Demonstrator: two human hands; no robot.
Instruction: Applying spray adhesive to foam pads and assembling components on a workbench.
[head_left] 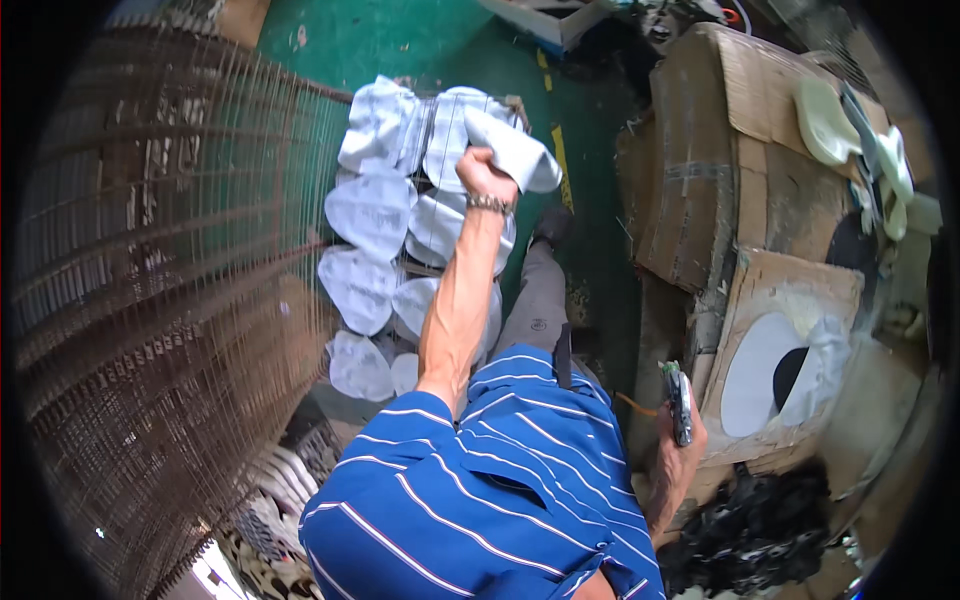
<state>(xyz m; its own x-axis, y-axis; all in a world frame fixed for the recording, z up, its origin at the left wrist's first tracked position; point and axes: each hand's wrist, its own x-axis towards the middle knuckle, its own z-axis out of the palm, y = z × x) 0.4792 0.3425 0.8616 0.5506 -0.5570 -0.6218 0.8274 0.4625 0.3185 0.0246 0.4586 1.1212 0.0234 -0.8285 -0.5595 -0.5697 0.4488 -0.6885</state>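
Observation:
My left hand (487, 177) is closed around the edge of a curved white sheet piece (515, 152), its fingers wrapped and partly hidden. It is above a low wire rack holding several rounded white pieces (368, 208), laid in two columns with thin wires running among them. My right hand (680, 450) is by my right hip, closed on a narrow dark-and-silver object (679, 402) with a bit of green at its top; its exact kind I cannot make out.
Tall rusty wire racks (170, 230) fill the left side. Worn cardboard boxes (690, 170) stand on the right, bearing pale green moulded shapes (828, 122) and white cut-outs (758, 375). A black crumpled heap (750, 530) lies at lower right. The floor (340, 35) is green.

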